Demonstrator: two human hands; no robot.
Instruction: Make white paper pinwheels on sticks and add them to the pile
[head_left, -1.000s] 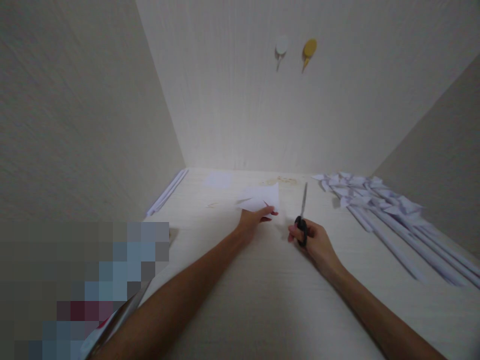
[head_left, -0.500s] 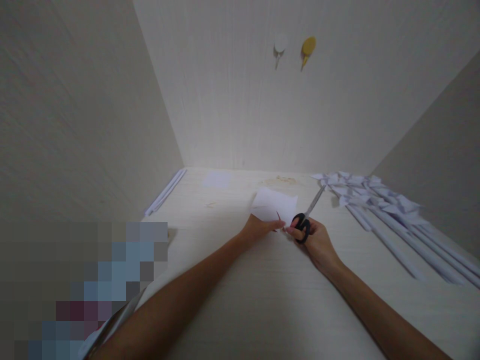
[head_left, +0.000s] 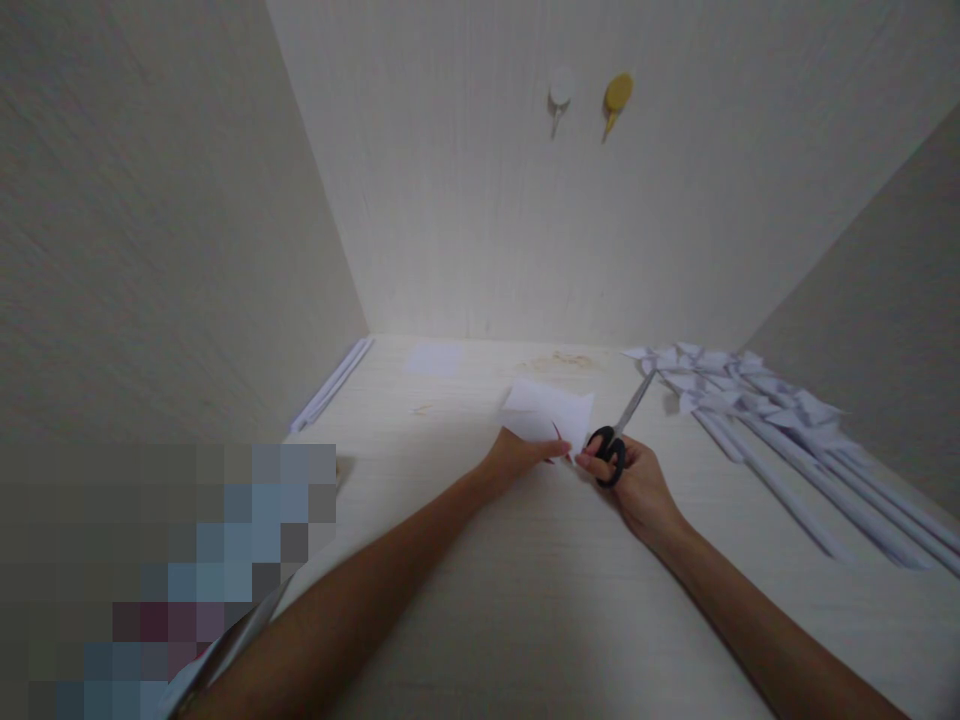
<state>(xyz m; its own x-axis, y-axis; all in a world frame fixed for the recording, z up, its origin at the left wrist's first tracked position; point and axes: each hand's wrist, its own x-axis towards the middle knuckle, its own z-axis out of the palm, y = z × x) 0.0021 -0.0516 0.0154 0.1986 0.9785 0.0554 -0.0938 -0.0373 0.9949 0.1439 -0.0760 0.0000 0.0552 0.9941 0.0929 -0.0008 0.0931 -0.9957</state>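
Note:
My left hand [head_left: 521, 450] is closed on a white sheet of paper [head_left: 551, 408], thumb on top near the corner closest to me. A thin red strip or string [head_left: 559, 435] shows by that thumb; I cannot tell which it is. Black-handled scissors [head_left: 609, 452] sit in my right hand [head_left: 637, 487], their blades together and pointing up and away from the paper. The right fingertips are close to the paper's right corner, and whether they touch it I cannot make out.
White paper tubes with folded, pointed ends [head_left: 780, 420] lie along the right side. Two thin rolled tubes [head_left: 330, 385] rest at the left edge. Another flat sheet [head_left: 435, 358] lies near the back wall, which bears a white hook [head_left: 559, 90] and a yellow hook [head_left: 619, 92].
My right hand, with the scissors, has shifted slightly to the right, away from the left thumb. The left hand and the sheet stay almost in place.

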